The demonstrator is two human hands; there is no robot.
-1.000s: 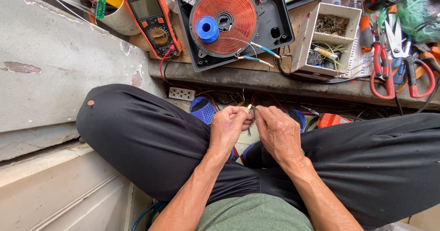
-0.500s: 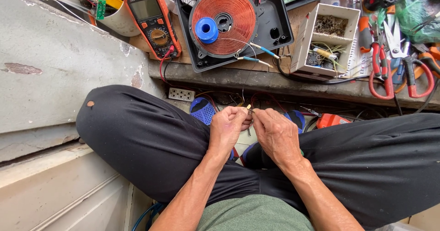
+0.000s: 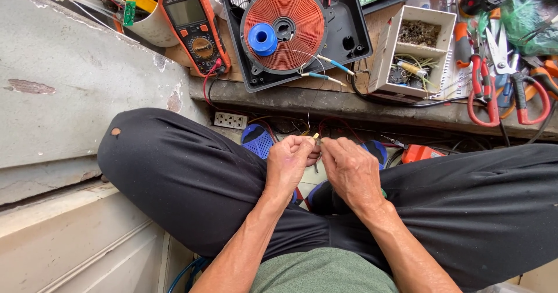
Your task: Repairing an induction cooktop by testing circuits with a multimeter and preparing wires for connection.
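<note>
My left hand (image 3: 292,164) and my right hand (image 3: 351,174) meet over my lap, between my crossed legs in black trousers. Their fingertips pinch a small part with a yellowish tip (image 3: 315,136), too small to make out. Thin wires (image 3: 307,84) run up from it toward a copper induction coil (image 3: 283,28) in a black housing on the bench ahead. A blue spool (image 3: 263,39) sits on the coil.
An orange multimeter (image 3: 195,27) lies left of the coil. A white compartment box (image 3: 412,52) with small parts stands to the right, then red-handled scissors and pliers (image 3: 482,89). A concrete slab (image 3: 64,89) is at my left. A white power strip (image 3: 231,120) lies under the bench.
My hands have stayed together on the small part, with only slight finger movement. Nothing else has shifted.
</note>
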